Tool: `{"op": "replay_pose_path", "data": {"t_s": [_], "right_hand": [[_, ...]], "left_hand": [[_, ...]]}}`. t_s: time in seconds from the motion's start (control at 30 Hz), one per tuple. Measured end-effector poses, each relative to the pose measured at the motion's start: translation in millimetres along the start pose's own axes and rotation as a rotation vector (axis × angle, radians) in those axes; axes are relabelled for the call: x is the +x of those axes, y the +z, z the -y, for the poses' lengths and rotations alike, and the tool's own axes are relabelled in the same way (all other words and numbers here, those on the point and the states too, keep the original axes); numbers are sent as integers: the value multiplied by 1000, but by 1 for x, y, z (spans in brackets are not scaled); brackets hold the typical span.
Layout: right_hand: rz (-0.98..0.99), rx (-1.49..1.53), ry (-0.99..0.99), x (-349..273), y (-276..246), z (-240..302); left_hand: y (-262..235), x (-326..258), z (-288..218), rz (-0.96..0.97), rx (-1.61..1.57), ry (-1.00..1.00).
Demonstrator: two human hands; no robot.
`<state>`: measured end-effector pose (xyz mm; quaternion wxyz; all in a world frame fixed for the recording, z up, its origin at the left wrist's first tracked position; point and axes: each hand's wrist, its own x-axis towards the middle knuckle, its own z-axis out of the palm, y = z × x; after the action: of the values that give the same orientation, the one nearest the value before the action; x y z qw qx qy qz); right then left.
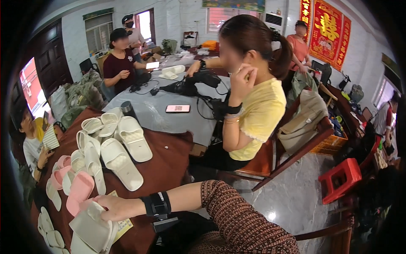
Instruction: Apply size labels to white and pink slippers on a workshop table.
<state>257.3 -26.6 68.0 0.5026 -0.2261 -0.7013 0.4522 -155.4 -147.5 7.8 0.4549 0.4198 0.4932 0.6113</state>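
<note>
Cream slipper (91, 228) under left hand (114, 207), fingers resting flat; pink slippers (78, 190) beside; right hand unseen

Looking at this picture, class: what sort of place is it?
Probably a home workshop: many foam slippers heaped on a brown table, several people seated, a hand on one slipper, household clutter around.

White walls (177, 17), bright windows (222, 15), grey polished floor (292, 194), red stool (340, 180).

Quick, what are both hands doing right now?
Left hand: not in view.
Right hand: fingers closed on a cream slipper at the edge of the brown table.
</note>
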Motion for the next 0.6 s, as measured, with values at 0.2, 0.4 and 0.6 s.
{"op": "replay_pose_path", "data": {"t_s": [0.2, 0.4, 0.6], "right_hand": [[70, 88, 275, -13, -17, 28], [22, 306, 332, -15, -12, 35], [38, 124, 305, -8, -6, 14]], "left_hand": [[77, -13, -34, 21, -271, -88], [150, -37, -77, -93, -181, 12], [114, -19, -49, -20, 264, 255]]}}
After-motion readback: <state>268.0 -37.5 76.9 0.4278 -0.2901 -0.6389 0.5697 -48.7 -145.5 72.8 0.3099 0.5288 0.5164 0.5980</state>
